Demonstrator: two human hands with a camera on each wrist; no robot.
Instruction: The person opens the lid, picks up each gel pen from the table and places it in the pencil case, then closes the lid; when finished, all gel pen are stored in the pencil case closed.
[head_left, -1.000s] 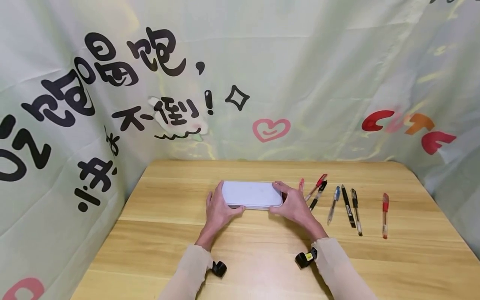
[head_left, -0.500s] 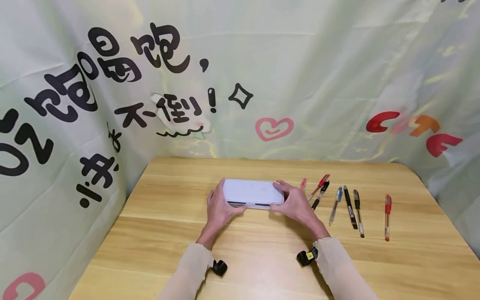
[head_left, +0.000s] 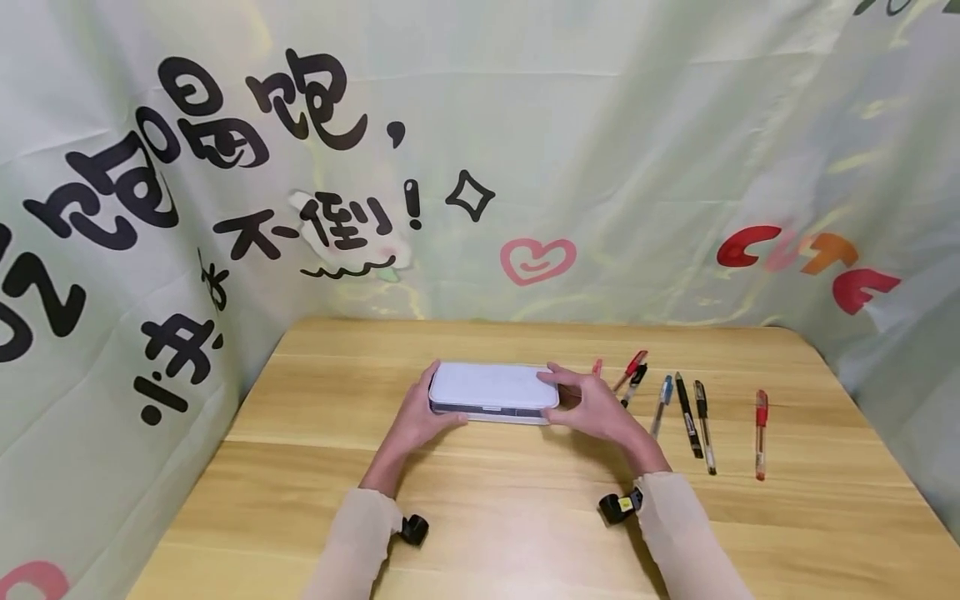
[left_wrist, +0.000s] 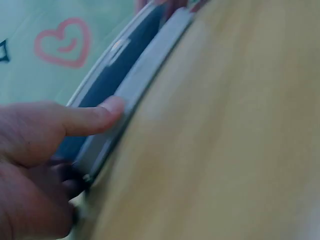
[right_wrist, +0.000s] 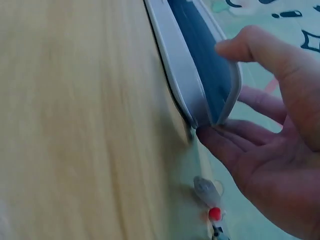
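Note:
A pale lavender pencil case (head_left: 495, 385) lies on the table before me, its lid parted along the front edge so a dark blue inside shows. My left hand (head_left: 416, 417) grips the left end; in the left wrist view its thumb (left_wrist: 107, 114) lies on the case's grey lower front wall. At the right end my right hand (head_left: 592, 408) holds the case. The right wrist view puts that thumb (right_wrist: 230, 49) by the lid's raised edge, with other fingers around the end at the hinge side.
Right of the case lie several pens: a blue-capped pen (head_left: 663, 400), two black pens close together, such as this black pen (head_left: 688, 417), and a red-capped pen (head_left: 761, 433) farthest right. More red and black ones sit behind my right hand. A printed curtain (head_left: 637, 167) rises behind the wooden table (head_left: 337, 500).
The gap under the lid has grown from a thin line to a wider dark strip. My left hand has slid a little left, and the right thumb slightly right.

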